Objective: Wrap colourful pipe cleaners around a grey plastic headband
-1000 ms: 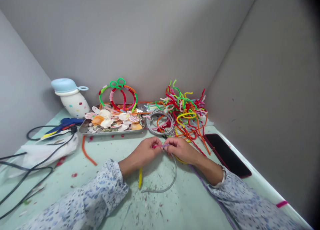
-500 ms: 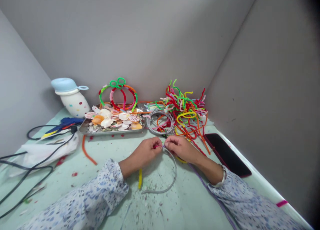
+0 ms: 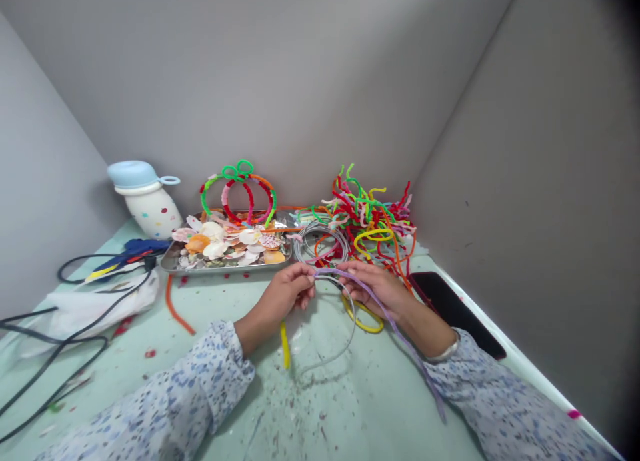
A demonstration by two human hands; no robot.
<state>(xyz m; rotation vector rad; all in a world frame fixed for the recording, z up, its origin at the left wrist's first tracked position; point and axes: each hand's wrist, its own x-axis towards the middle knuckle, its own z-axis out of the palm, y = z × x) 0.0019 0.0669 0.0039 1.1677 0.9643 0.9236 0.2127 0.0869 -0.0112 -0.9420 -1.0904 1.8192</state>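
My left hand (image 3: 290, 291) is closed in a pinch on one end of a curved grey wire (image 3: 353, 317) and a purple pipe cleaner (image 3: 385, 309). The wire arcs down to the right and curls back above the table. Facing it, my right hand (image 3: 377, 287) has its fingers bent around the purple pipe cleaner a little way along from the pinch. From there the strand hangs over my right wrist, its tail reaching toward the sleeve. A yellow pipe cleaner loop (image 3: 370, 324) lies under my right hand, and a short yellow piece (image 3: 285, 345) is beside my left wrist.
Behind my hands are a metal tray (image 3: 225, 269) of shells, a coil of grey wire (image 3: 300, 251) and a heap of coloured pipe cleaners (image 3: 370, 211). Two pipe-cleaner rings (image 3: 274, 197) stand on the tray. A phone (image 3: 463, 317) lies right; a bottle (image 3: 153, 211) and black cables (image 3: 55, 337) are left.
My hands have moved apart, the left one shifting slightly left. The purple pipe cleaner now runs over my right fingers and wrist, and the yellow loop shows more fully.
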